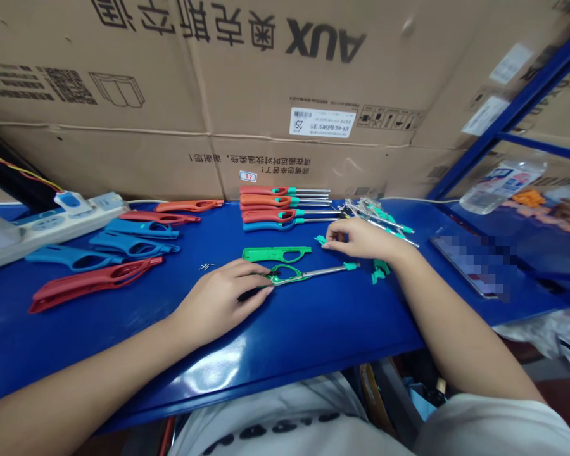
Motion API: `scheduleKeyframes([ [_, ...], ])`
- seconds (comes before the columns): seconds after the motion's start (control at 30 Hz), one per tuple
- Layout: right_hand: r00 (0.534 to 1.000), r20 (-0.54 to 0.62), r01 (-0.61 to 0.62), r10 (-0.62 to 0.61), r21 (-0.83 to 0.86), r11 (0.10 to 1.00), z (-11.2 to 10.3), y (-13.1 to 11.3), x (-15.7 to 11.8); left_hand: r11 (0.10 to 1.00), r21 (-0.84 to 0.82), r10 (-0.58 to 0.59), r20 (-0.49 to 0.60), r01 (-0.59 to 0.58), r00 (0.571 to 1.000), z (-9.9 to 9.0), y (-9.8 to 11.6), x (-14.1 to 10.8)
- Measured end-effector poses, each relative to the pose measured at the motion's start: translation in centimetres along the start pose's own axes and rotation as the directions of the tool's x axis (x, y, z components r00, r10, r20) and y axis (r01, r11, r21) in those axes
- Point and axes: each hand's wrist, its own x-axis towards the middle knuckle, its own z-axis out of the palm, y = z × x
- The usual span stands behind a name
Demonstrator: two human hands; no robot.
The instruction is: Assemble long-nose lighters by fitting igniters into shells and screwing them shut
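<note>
Head cam: prob. mid-assembly, our L hand (223, 294) pinches the open lighter (319, 273), R hand (361, 239) near-closed at a teal bit (320, 240), grip unclear; next needs careful alignment.

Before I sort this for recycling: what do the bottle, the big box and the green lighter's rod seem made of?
Bottle: probably clear, glossy plastic; it's see-through.
Box: matt brown cardboard, judging by its creases.
Rod: likely metal, silvery and smooth, with some shine.
</note>
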Motion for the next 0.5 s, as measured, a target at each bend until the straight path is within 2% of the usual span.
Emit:
scheduleKeyframes([
  [0.1, 0.983, -0.122, 0.140, -0.134, 0.043, 0.989, 0.3, -0.9, -0.1, 1.000, -0.010, -0.013, -0.015, 0.013, 1.000, 0.1, -0.2, -0.1],
  [0.2, 0.958, -0.160, 0.251, -0.237, 0.069, 0.966, 1.0, -2.2, -0.1, 0.999, -0.032, -0.028, -0.037, 0.027, 0.999, 0.2, -0.3, -0.1],
  [0.33, 0.929, -0.102, 0.367, -0.356, 0.124, 0.922, 2.6, -3.7, 0.0, 0.995, -0.090, -0.046, -0.049, 0.042, 0.998, 0.4, -0.5, 0.0],
  [0.5, 0.916, -0.030, 0.400, -0.399, 0.123, 0.908, 3.9, -4.7, 0.1, 0.986, -0.138, -0.101, -0.067, 0.091, 0.993, 0.5, -0.8, 0.2],
])
